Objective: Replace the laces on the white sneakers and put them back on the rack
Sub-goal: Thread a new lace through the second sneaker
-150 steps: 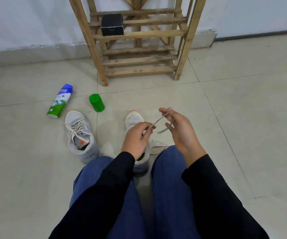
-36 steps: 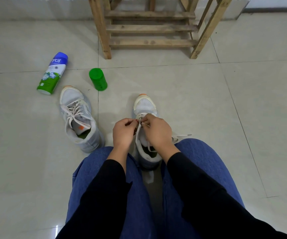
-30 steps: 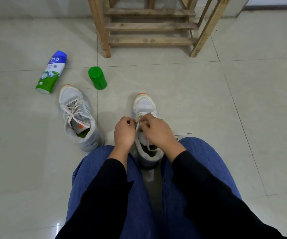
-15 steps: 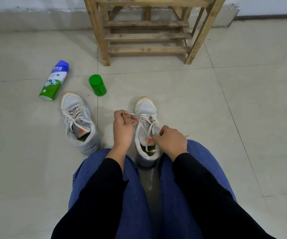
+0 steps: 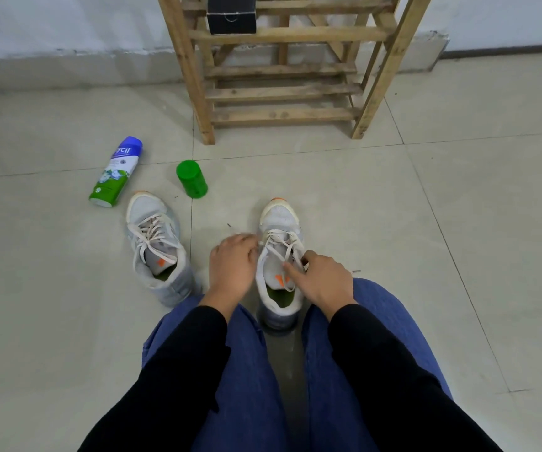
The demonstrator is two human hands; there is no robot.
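Note:
Two white sneakers stand on the tiled floor. The right sneaker [image 5: 279,223] sits between my knees, toe pointing away, with a cream lace [image 5: 279,244] crossed through its eyelets. My left hand [image 5: 232,265] is against the shoe's left side, fingers curled at the lace. My right hand [image 5: 323,280] rests on the shoe's right side, pinching a lace strand near the orange-marked tongue. The left sneaker [image 5: 155,243] lies further left, laced, untouched. The wooden rack [image 5: 282,89] stands ahead by the wall.
A blue-and-green spray can [image 5: 115,172] lies on the floor at the left, with its green cap [image 5: 192,179] beside it. A black box [image 5: 231,13] sits on an upper rack shelf. My knees in blue jeans flank the right sneaker.
My hands have parted from the middle of the lacing to the shoe's two sides, uncovering the crossed lace. The view tilted up, showing more of the rack.

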